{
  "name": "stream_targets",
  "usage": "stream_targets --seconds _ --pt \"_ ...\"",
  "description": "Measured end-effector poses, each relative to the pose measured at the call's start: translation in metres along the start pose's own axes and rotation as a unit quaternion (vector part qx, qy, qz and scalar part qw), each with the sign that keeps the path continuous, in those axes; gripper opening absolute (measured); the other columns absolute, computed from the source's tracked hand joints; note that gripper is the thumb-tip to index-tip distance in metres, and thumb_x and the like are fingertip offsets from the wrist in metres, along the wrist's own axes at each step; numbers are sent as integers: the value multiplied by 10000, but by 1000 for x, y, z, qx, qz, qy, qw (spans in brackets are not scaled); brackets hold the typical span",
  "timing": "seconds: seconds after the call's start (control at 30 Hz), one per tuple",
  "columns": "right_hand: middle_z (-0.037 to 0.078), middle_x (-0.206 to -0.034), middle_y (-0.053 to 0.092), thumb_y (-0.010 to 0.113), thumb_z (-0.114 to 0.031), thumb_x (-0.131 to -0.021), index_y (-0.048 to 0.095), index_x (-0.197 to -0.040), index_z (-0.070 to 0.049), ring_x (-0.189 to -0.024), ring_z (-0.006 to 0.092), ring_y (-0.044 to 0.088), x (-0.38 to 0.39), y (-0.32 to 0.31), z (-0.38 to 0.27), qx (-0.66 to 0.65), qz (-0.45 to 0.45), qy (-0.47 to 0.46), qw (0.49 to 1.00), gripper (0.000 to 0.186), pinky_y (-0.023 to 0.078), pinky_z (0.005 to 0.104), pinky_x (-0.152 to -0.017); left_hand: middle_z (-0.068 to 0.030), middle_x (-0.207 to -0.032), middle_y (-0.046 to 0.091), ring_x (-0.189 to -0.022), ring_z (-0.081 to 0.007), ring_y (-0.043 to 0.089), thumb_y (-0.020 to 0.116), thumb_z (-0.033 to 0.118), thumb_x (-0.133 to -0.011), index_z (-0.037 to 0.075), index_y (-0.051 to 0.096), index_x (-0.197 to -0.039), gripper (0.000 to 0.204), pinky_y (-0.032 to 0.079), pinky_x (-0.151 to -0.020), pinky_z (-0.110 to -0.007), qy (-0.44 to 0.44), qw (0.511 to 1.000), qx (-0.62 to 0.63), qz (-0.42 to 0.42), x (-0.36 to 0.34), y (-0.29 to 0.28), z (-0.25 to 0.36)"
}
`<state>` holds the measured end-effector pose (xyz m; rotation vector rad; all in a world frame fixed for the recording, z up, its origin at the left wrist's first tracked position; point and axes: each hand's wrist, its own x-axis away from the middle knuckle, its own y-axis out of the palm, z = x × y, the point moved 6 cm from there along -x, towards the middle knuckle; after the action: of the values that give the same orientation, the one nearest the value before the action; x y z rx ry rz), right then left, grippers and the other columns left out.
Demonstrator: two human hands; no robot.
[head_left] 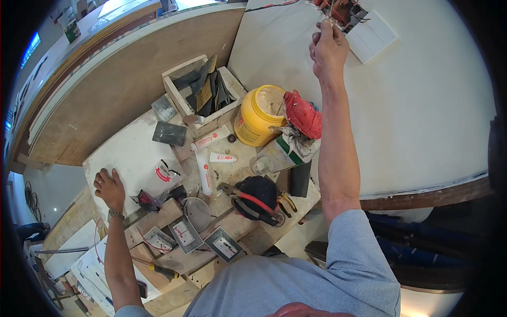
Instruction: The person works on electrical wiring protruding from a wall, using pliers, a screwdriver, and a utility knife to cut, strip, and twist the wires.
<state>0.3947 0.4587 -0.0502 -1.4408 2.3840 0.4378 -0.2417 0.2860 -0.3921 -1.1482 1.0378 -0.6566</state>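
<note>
My left hand (108, 187) rests on a white board (127, 164) at the left of the cluttered work top, fingers spread. My right hand (330, 50) reaches up to an opening with wiring (348, 16) in the pale panel at upper right, its fingers closed on a thin, shaft-like tool (331, 10), too small to identify exactly. A white cover plate (369, 37) lies beside the opening. Below my left hand are grey electrical boxes (185, 235) and a yellow-handled tool (166, 272).
A yellow tub (251, 127), red cap-like item (301, 113), wooden box of dark sheets (237, 84), white tubes (206, 174) and black tool pouch (253, 193) crowd the middle. Wooden boards (105, 90) line the upper left. Another person's leg (31, 232) shows at far left.
</note>
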Motion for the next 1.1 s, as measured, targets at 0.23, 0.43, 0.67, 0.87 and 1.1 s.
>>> stream_targets --seconds 0.23,0.43,0.67,0.87,1.1 --pt "-5 -663 504 607 -291 -1041 608 -948 13 -605 119 440 -14 -17 9 247 45 -227 941 317 412 328 -586 -143 -1386 523 -1309 -362 445 508 452 -1042 108 518 -1329 448 352 -1005 -573 -12 1000 11 3 -2 -10 5" --pt "-6 -652 499 602 -278 -1053 603 -972 2 -560 108 432 -15 -11 16 115 13 -177 977 292 388 286 -520 -134 -1376 527 -1307 -360 446 511 450 -1041 119 523 -1326 437 350 -1010 -567 -10 1000 17 9 -2 -10 5" --pt "-10 -660 514 558 -284 -1077 571 -1028 -26 -460 65 411 -7 17 -10 -297 -137 120 937 263 258 226 -390 -127 -1369 532 -1303 -359 449 514 450 -1037 113 533 -1308 433 347 -1015 -564 -15 1000 17 -7 -3 -12 6" --pt "-25 -651 483 543 -316 -1081 579 -1026 -32 -448 64 367 -6 7 -3 -52 -55 -24 997 292 241 232 -390 -131 -1363 536 -1297 -362 453 516 450 -1035 104 538 -1305 439 347 -1017 -562 -17 1000 20 -7 -3 -14 7" --pt "-33 -643 469 524 -314 -1089 602 -1108 2 -423 64 372 -14 2 15 -314 -174 84 930 327 275 233 -370 -131 -1367 536 -1299 -361 454 514 451 -1034 113 534 -1318 442 351 -1014 -564 -18 1000 12 -8 -4 -13 7"
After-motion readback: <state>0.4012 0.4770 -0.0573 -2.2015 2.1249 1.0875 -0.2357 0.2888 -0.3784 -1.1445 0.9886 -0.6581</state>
